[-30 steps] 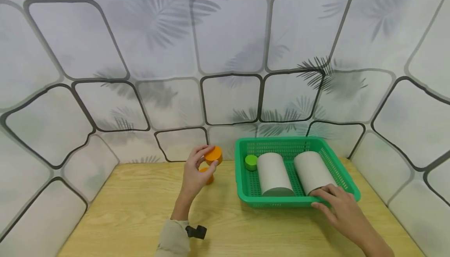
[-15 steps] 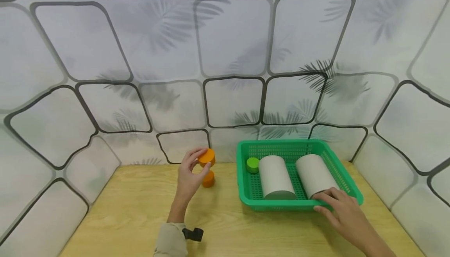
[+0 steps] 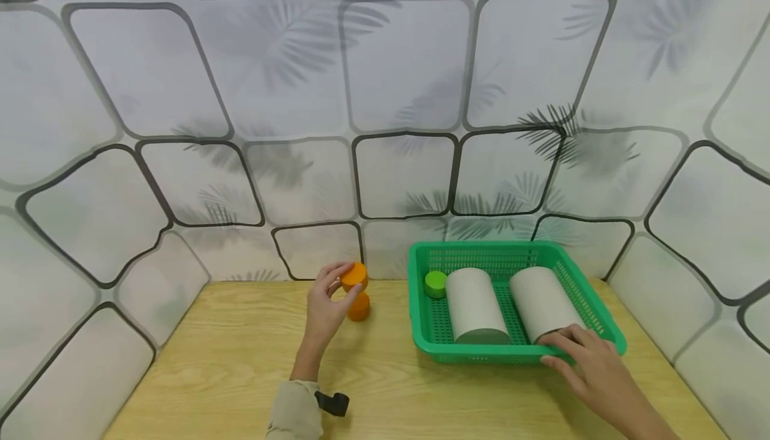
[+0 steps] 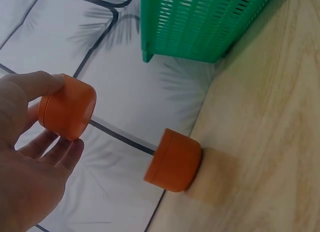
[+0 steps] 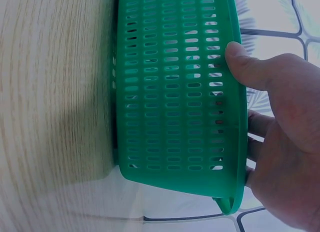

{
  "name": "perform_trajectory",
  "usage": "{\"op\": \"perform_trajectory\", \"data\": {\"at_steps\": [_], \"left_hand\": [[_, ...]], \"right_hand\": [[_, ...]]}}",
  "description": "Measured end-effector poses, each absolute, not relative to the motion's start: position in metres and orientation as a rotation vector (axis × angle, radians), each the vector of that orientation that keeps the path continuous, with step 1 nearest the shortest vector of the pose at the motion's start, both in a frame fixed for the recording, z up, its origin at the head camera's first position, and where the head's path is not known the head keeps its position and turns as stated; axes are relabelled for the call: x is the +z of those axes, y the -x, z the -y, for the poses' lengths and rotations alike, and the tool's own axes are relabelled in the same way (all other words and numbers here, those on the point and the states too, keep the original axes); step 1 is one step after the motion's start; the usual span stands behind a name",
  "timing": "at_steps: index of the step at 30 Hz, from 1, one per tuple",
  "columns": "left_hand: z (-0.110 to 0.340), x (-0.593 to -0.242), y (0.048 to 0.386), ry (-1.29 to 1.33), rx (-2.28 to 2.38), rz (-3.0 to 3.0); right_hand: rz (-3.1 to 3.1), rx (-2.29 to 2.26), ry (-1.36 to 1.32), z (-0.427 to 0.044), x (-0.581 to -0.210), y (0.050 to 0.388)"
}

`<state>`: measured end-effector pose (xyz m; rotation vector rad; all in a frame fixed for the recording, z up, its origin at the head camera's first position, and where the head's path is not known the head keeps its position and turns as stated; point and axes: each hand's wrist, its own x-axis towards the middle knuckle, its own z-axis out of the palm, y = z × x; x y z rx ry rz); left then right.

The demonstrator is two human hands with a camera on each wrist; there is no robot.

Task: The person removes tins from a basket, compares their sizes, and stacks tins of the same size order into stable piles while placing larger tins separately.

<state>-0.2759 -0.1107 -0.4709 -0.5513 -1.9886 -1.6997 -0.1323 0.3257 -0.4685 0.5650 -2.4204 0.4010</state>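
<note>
In the head view my left hand [image 3: 325, 307] pinches a small round orange container [image 3: 353, 277] between thumb and fingers. It is held in the air, apart from a second orange container [image 3: 359, 307] that stands on the table. The left wrist view shows both: the held orange container [image 4: 69, 107] has a seam near its top, and the standing container [image 4: 175, 161] looks alike. My right hand [image 3: 595, 374] grips the front rim of a green plastic basket [image 3: 481, 354], thumb outside and fingers over the rim. Inside the basket lie two white cylinders [image 3: 475, 303] and a small green round container [image 3: 436, 284].
The wooden table [image 3: 240, 360] reaches back to a patterned fabric wall [image 3: 403, 172], which also encloses both sides. The basket stands at the back right of the table. A black strap [image 3: 333, 403] is on my left wrist.
My left hand has moved left with the orange container and then slightly down, so the standing container shows more fully. My right hand stays on the basket rim.
</note>
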Motion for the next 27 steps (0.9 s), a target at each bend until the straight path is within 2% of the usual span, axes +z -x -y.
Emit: {"op": "perform_trajectory", "data": {"at_steps": [14, 27], "left_hand": [[0.108, -0.495, 0.286, 0.391, -1.780, 2.045], [0.114, -0.509, 0.289, 0.400, -1.805, 2.095]], "right_hand": [[2.419, 0.387, -0.566, -0.327, -0.469, 0.132], [2.412, 0.393, -0.574, -0.327, -0.470, 0.133]]}}
